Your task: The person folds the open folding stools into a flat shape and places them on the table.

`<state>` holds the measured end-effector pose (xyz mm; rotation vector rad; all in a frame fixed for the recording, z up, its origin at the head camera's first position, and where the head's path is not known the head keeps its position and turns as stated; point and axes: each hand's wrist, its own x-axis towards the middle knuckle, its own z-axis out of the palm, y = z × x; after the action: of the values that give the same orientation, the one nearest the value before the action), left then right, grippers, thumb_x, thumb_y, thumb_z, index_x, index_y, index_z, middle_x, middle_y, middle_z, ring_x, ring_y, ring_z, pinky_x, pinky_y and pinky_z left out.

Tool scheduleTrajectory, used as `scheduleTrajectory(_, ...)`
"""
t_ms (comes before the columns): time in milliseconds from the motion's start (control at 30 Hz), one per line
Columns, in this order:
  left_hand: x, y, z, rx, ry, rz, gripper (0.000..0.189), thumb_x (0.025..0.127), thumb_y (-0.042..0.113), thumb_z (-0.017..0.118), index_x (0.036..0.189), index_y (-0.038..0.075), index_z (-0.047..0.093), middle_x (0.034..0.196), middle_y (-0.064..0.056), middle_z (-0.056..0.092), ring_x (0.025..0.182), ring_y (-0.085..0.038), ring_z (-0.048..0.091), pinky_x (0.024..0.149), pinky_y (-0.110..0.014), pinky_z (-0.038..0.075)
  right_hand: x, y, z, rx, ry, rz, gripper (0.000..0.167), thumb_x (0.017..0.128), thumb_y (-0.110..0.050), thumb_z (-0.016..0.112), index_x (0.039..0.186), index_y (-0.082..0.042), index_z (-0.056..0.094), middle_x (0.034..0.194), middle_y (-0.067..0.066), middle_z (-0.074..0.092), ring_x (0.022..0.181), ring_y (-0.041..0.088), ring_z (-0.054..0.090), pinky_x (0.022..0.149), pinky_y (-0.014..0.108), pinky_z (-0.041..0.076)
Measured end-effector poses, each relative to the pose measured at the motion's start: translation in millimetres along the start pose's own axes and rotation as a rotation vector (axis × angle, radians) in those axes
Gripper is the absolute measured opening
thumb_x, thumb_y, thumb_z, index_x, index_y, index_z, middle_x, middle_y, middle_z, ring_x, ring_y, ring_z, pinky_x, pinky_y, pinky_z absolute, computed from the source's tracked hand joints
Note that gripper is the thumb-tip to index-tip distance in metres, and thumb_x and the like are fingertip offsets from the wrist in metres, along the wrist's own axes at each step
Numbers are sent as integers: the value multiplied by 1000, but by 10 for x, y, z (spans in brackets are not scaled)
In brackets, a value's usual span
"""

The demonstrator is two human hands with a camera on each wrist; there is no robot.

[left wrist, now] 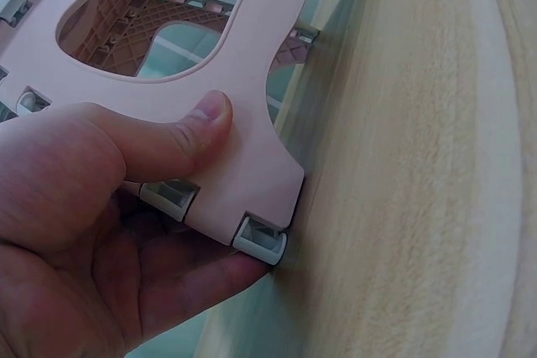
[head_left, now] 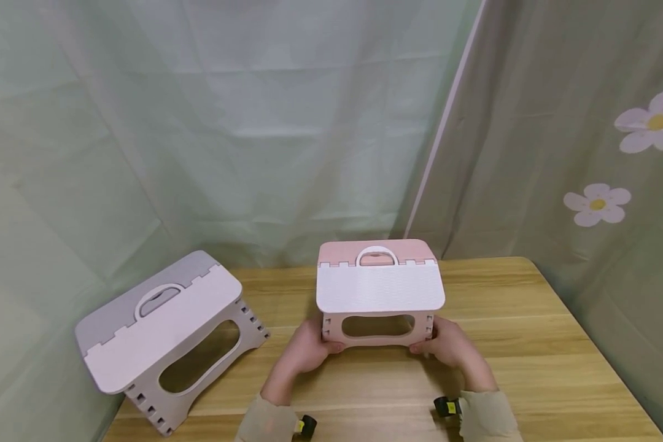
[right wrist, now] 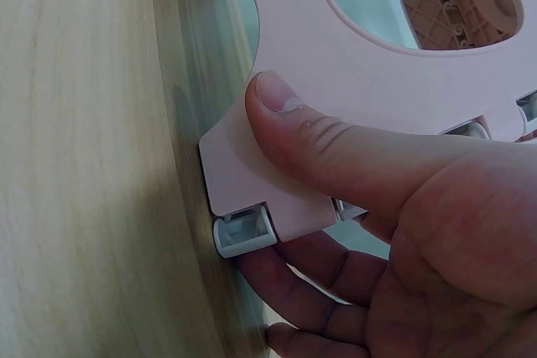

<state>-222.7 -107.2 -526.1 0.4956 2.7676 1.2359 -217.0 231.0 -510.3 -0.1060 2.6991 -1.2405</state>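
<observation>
A pink and white folding stool (head_left: pixel 380 287) stands unfolded in the middle of the table, its white carry handle folded flat on the seat. My left hand (head_left: pixel 307 347) grips its left leg low down; in the left wrist view the thumb (left wrist: pixel 205 123) presses the pink front panel while the fingers curl behind the hinged edge. On the other side my right hand (head_left: pixel 449 344) holds the right leg the same way, with the thumb (right wrist: pixel 281 111) on the front panel in the right wrist view. The feet are right at the tabletop.
A larger grey and white folding stool (head_left: pixel 166 325) stands unfolded at an angle on the left of the wooden table (head_left: pixel 508 319). Pale green curtains (head_left: pixel 287 123) hang behind and at both sides, with white flowers (head_left: pixel 598 204) on the right one.
</observation>
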Motion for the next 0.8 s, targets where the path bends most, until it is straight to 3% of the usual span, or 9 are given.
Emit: scheduleTrajectory(800, -2, 9, -7, -12, -16, 0, 47, 89, 19, 90, 125, 1, 66, 108, -5, 70, 90, -17, 61, 82, -40, 54, -6, -6, -3, 3, -5, 4, 51, 78, -19, 97, 120, -6, 72, 99, 3, 72, 86, 22, 61, 77, 40, 51)
